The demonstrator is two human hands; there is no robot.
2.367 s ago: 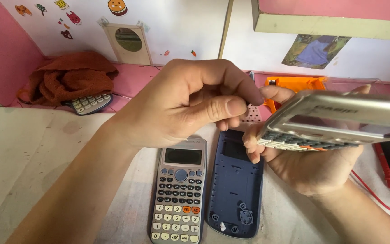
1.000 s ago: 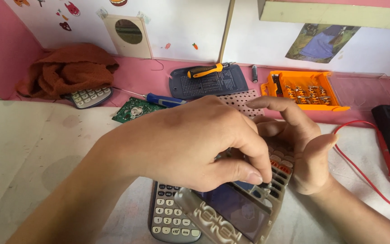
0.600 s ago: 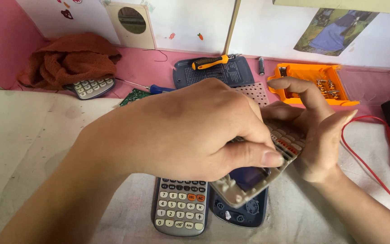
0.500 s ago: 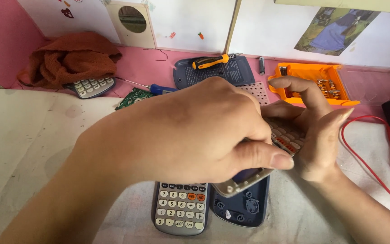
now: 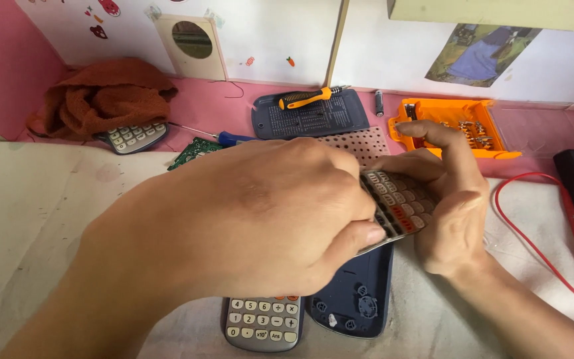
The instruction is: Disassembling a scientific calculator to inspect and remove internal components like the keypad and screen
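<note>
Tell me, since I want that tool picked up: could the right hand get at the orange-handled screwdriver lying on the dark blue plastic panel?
Probably not yet. The right hand is busy gripping the grey calculator keypad shell; once freed, the path to the orange-handled screwdriver looks open.

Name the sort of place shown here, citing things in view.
Probably a home electronics repair bench: an orange screwdriver-bit case, a bare green circuit board and opened calculator shells, such as the dark blue back cover, lie on the table.
</note>
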